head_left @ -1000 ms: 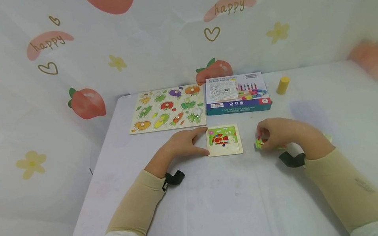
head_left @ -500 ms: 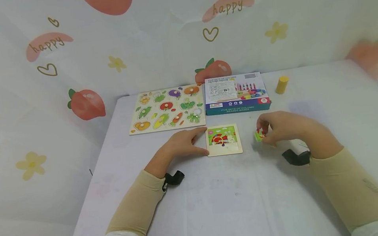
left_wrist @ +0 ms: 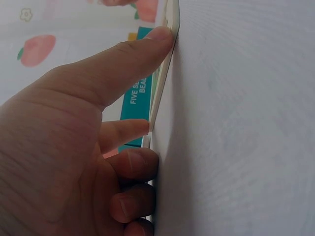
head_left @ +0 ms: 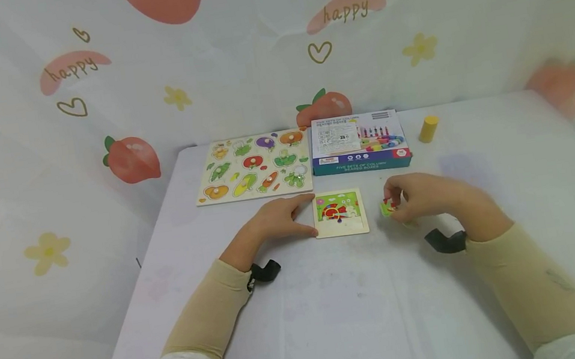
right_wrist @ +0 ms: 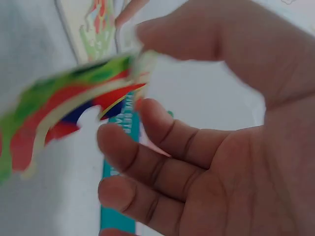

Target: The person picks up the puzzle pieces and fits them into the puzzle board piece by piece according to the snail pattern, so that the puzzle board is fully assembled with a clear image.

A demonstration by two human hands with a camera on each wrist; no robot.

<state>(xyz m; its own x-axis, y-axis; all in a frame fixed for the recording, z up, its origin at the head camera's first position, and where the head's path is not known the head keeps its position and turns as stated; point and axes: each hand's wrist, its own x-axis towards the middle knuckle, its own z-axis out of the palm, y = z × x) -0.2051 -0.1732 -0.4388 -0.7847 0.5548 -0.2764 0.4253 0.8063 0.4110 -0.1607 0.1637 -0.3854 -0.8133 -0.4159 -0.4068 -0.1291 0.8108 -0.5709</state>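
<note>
A small wooden puzzle board [head_left: 342, 229] lies on the table. It shows a red snail on green, with a pale bare strip along its lower part. My left hand [head_left: 284, 217] holds the board by its left side, thumb [left_wrist: 160, 35] at the near corner and index finger [left_wrist: 133, 130] at the far one. To the right of the board, my right hand [head_left: 422, 193] pinches a puzzle piece [right_wrist: 64, 105] printed in green, red and dark blue. That piece is blurred and tilted in the right wrist view, close to the thumb and index finger.
Behind the board lies a larger vegetable peg puzzle [head_left: 255, 193]. Beside it stands a flat bead-set box [head_left: 362, 163] with a teal side. A yellow cylinder [head_left: 428, 129] is at the back right. A printed cloth [head_left: 248, 45] hangs behind the table.
My right hand has lifted slightly with the puzzle piece, then shifted a little left, nearer the board. My left hand stays at the board.
</note>
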